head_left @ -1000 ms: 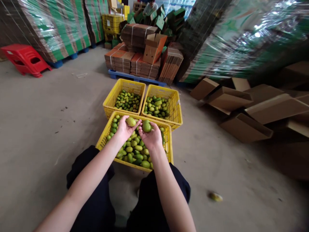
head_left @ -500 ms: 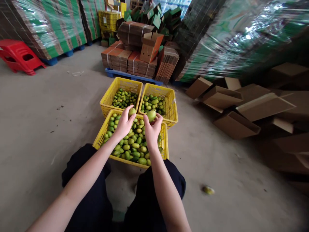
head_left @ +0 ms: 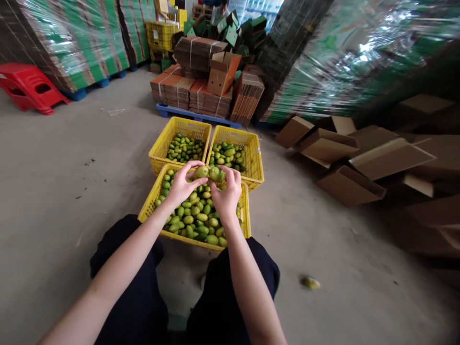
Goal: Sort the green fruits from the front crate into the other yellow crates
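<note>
A red stool (head_left: 30, 88) stands at the upper left of the frame. At the centre, a yellow crate (head_left: 194, 242) full of green fruit sits before two more crates. Above it, the left hand (head_left: 182, 186) has its fingers closed around a yellowish-green fruit (head_left: 201, 172). Just beside that, the right hand's (head_left: 227, 192) fingers grip a greener fruit (head_left: 216, 174); whether the two touch is unclear. Farther right, open cardboard boxes (head_left: 352, 184) lie on the floor.

grey floor (head_left: 108, 163) | red stool (head_left: 30, 79) | blue pallet (head_left: 197, 116) | lone fruit (head_left: 310, 282) | cardboard boxes (head_left: 352, 184) | yellow crates (head_left: 246, 211), undersides hidden
</note>
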`<state>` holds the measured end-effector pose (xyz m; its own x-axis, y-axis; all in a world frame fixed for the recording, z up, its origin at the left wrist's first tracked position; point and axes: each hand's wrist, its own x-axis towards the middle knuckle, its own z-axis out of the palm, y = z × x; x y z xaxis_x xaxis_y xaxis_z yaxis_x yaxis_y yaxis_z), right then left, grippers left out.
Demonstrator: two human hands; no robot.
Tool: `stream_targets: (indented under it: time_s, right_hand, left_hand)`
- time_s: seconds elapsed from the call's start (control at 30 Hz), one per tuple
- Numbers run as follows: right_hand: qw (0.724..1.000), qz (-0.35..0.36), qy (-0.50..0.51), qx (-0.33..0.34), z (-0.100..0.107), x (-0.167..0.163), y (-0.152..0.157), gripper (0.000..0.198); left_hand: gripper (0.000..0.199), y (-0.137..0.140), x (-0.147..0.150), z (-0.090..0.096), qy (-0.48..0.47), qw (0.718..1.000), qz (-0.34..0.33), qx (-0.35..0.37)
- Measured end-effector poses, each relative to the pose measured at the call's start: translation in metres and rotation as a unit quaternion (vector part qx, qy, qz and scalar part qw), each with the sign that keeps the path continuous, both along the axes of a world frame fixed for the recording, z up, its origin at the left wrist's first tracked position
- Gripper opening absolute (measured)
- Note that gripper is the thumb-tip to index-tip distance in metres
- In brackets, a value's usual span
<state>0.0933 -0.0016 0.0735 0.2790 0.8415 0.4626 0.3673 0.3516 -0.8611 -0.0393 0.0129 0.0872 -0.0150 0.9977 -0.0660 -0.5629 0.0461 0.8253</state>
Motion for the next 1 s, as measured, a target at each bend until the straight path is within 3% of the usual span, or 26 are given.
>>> stream_targets:
  time_s: [0.13, 0.3, 0.37, 0.5, 0.67, 0.8, 1.0]
  right_hand:
    - [0.976, 0.068, 0.188, -0.08, 0.005, 0.002, 0.003, 0.032]
    - [0.862, 0.196, 0.435, -0.172, 0.014, 0.008, 0.012, 0.026]
    - [0.837, 0.213, 0.471, -0.177, 0.015, 0.008, 0.013, 0.027]
    - [0.801, 0.213, 0.534, -0.164, 0.011, 0.003, 0.014, 0.02]
    - [0.732, 0.146, 0.657, -0.111, 0.002, -0.012, 0.022, 0.017]
    - [0.692, 0.127, 0.703, -0.104, -0.009, -0.033, 0.033, 0.021]
    - [0.66, 0.081, 0.743, -0.078, -0.017, -0.04, 0.044, 0.025]
  left_hand:
    - [0.042, 0.003, -0.002, 0.0, -0.048, 0.998, 0.006, -0.034]
    - [0.022, 0.007, -0.007, 0.005, -0.107, 0.987, -0.061, -0.101]
    - [0.021, 0.006, -0.007, 0.007, -0.129, 0.983, -0.077, -0.108]
    - [0.027, 0.005, -0.003, 0.007, -0.233, 0.959, -0.08, -0.139]
    - [0.028, 0.015, 0.008, -0.002, -0.383, 0.915, -0.001, -0.126]
    - [0.03, 0.026, 0.021, -0.014, -0.406, 0.906, 0.05, -0.111]
    - [0.039, 0.029, 0.037, -0.03, -0.427, 0.896, 0.075, -0.099]
